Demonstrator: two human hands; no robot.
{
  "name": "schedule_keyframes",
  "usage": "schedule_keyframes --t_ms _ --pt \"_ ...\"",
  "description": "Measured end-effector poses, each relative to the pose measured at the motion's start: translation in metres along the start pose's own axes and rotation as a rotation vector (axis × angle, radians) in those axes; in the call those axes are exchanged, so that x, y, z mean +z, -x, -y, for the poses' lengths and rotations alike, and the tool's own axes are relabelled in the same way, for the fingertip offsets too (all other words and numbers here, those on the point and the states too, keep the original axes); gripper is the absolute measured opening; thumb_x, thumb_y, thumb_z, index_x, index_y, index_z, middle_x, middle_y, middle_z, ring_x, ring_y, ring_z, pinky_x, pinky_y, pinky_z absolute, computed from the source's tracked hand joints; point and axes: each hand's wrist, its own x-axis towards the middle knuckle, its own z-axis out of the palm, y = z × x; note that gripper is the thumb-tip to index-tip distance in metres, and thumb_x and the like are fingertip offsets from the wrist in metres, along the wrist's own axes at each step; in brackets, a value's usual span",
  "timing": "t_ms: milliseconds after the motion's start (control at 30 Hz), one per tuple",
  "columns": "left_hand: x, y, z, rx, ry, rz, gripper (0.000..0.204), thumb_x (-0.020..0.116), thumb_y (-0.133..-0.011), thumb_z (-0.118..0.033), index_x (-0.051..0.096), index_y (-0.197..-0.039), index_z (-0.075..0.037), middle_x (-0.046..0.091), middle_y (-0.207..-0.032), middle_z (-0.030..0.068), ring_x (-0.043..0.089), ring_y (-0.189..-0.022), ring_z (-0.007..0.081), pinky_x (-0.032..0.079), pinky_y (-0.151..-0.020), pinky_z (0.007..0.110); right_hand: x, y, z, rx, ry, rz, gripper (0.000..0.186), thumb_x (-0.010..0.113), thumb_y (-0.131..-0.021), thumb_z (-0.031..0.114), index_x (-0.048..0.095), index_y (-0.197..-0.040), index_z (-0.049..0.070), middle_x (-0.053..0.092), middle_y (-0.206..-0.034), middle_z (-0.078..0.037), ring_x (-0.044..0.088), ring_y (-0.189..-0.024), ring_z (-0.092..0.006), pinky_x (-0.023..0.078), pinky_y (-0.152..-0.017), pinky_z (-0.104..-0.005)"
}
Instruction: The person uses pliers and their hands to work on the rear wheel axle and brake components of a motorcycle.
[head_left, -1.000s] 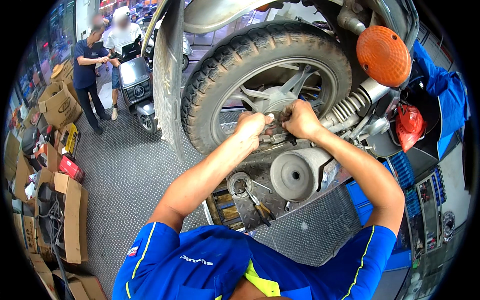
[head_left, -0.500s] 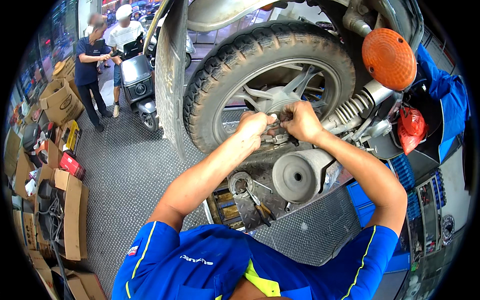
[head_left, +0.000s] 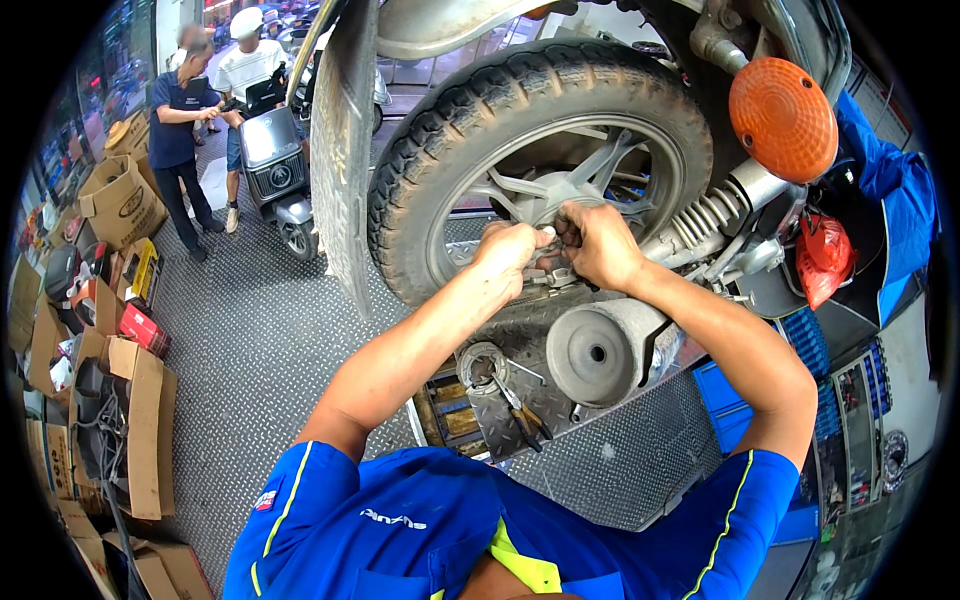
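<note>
Both my hands are at the lower hub of a motorcycle's rear wheel (head_left: 535, 105), which has a dusty, knobbly tyre. My left hand (head_left: 507, 255) is closed, its thumb tip pressed in toward the right hand. My right hand (head_left: 606, 250) has its fingers curled and pinched close beside it. Whatever small part lies between the fingers is hidden. The hub (head_left: 558, 195) shows just above my hands. Below them is the round-ended silencer (head_left: 590, 355). On the stand beneath lie a ring-shaped metal part (head_left: 483, 368) and pliers (head_left: 526, 420).
An orange indicator (head_left: 783, 120) and a shock absorber spring (head_left: 706, 215) are near my right arm. A mudguard (head_left: 343, 160) hangs left of the tyre. Cardboard boxes (head_left: 120, 205) line the left side. Two people stand by a scooter (head_left: 275, 165) at back left. A red bag (head_left: 824, 260) hangs right.
The fingers of my right hand have shifted slightly at the hub. My left hand keeps nearly the same place.
</note>
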Motion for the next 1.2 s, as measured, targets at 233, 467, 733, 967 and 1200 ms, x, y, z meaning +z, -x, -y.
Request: schedule_keyframes --t_ms 233,467,733,967,1200 --pt "-0.002 -0.003 0.002 0.006 -0.027 0.009 0.012 0.070 -0.093 -0.001 0.072 -0.101 0.008 0.072 -0.099 0.0152 0.068 -0.079 0.0242 0.053 -0.061 0.035 -0.006 -0.002 -0.001 -0.003 0.037 0.064 0.025 0.075 -0.071 -0.005 0.060 -0.090 0.000 0.067 -0.078 -0.020 0.067 -0.076 -0.0413 0.052 -0.067 -0.0443" --pt "-0.002 -0.003 0.001 -0.007 -0.014 0.029 0.013 0.071 -0.093 -0.002 0.071 -0.100 0.009 0.072 -0.098 0.0160 0.067 -0.076 0.0239 0.053 -0.065 0.036 -0.003 0.001 0.000 -0.004 0.077 0.013 0.026 0.077 -0.072 -0.002 0.060 -0.092 0.001 0.068 -0.078 -0.019 0.068 -0.076 -0.0409 0.053 -0.068 -0.0447" --pt "-0.006 -0.010 0.002 -0.035 -0.017 0.057 0.011 0.072 -0.094 -0.004 0.072 -0.099 0.006 0.072 -0.099 0.0142 0.067 -0.076 0.0241 0.053 -0.066 0.037 -0.001 -0.001 -0.006 0.020 0.000 0.001 0.025 0.079 -0.072 0.001 0.062 -0.091 0.003 0.070 -0.081 -0.019 0.071 -0.079 -0.0400 0.054 -0.069 -0.0450" --pt "-0.001 0.000 -0.003 -0.056 0.007 0.010 0.010 0.071 -0.093 -0.002 0.072 -0.100 0.006 0.072 -0.099 0.0143 0.069 -0.079 0.0249 0.052 -0.059 0.035 -0.004 0.000 -0.002 -0.079 0.103 0.019 0.025 0.080 -0.072 0.000 0.060 -0.088 0.002 0.069 -0.079 -0.020 0.069 -0.080 -0.0433 0.053 -0.069 -0.0477" --pt "-0.001 -0.003 0.001 -0.041 0.023 0.013 0.010 0.070 -0.094 -0.002 0.071 -0.100 0.006 0.072 -0.098 0.0150 0.067 -0.074 0.0247 0.053 -0.059 0.037 -0.012 0.002 0.005 -0.032 0.267 0.046 0.021 0.082 -0.075 0.008 0.065 -0.085 0.001 0.070 -0.082 -0.022 0.069 -0.083 -0.0448 0.054 -0.073 -0.0510"
